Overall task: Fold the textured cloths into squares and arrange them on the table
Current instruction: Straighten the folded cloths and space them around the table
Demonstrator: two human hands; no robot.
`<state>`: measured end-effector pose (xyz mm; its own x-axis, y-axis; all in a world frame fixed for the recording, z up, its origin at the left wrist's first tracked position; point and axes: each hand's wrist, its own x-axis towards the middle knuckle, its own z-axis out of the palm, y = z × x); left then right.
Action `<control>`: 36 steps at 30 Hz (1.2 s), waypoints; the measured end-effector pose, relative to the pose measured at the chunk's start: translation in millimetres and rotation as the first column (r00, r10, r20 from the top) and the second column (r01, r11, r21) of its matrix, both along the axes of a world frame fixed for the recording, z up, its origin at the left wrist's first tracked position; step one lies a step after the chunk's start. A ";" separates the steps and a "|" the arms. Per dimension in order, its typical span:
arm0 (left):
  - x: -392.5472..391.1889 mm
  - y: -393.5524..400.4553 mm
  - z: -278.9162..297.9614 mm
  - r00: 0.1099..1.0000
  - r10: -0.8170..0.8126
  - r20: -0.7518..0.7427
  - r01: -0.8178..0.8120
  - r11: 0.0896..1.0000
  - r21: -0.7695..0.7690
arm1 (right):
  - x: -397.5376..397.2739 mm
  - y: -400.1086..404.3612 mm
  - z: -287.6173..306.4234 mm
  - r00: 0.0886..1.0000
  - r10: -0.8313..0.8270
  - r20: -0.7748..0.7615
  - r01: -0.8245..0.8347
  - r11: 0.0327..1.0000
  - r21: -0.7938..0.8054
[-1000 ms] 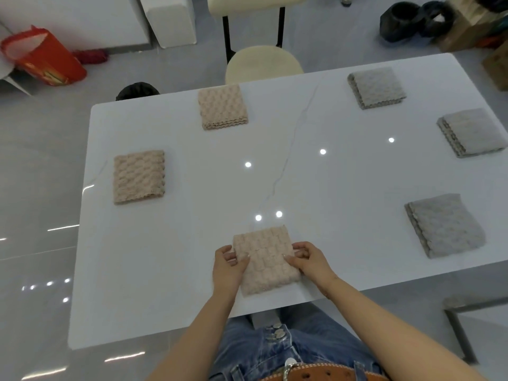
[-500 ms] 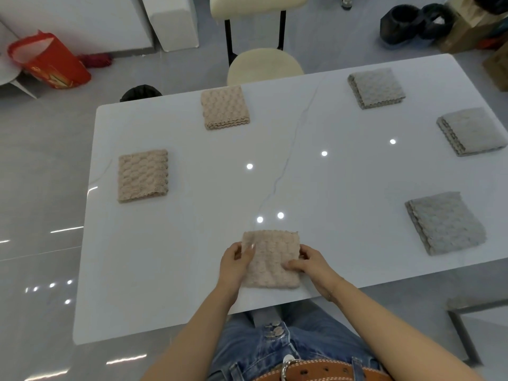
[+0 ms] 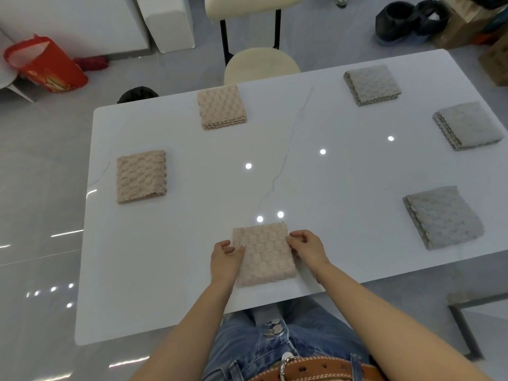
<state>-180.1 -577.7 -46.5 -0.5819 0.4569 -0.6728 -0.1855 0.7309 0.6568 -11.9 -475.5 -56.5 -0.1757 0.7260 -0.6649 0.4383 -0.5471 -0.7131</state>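
Note:
A beige textured cloth, folded into a square, lies flat on the white table near its front edge. My left hand grips its left edge, thumb on top. My right hand pinches its right edge with curled fingers. Two more folded beige cloths lie at the left and back left. Three folded grey cloths lie on the right side: back, far right and front right.
A cream stool stands behind the table, with a second chair beyond it. A red bag sits on the floor at the back left, and black objects at the back right.
Both hands turned the beige cloth and set it down flat a little further from the table's front edge. The other cloths have not moved.

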 end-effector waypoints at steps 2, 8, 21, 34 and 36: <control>-2.8 -11.5 0.4 0.996 -0.048 -0.071 0.048 0.999 -0.010 | 10.5 -5.3 -1.0 0.995 0.086 0.048 -0.087 0.996 0.020; 2.1 -36.5 -11.1 0.996 -0.080 -0.039 0.077 0.994 -0.071 | 31.0 -28.6 -6.7 0.978 0.194 0.075 -0.190 0.980 -0.050; 16.2 -30.5 -19.9 0.993 0.088 0.085 -0.081 0.994 -0.079 | 26.7 -26.8 -9.8 0.969 0.177 0.175 -0.202 0.970 0.134; 23.0 -62.4 -18.0 0.997 -0.047 0.064 0.054 0.992 -0.114 | 37.5 -42.1 0.6 0.990 0.139 0.029 -0.137 0.988 -0.068; 23.7 -62.8 -19.3 0.997 -0.064 0.039 0.068 0.991 -0.113 | 36.2 -42.0 -0.9 0.990 0.130 0.049 -0.128 0.990 -0.052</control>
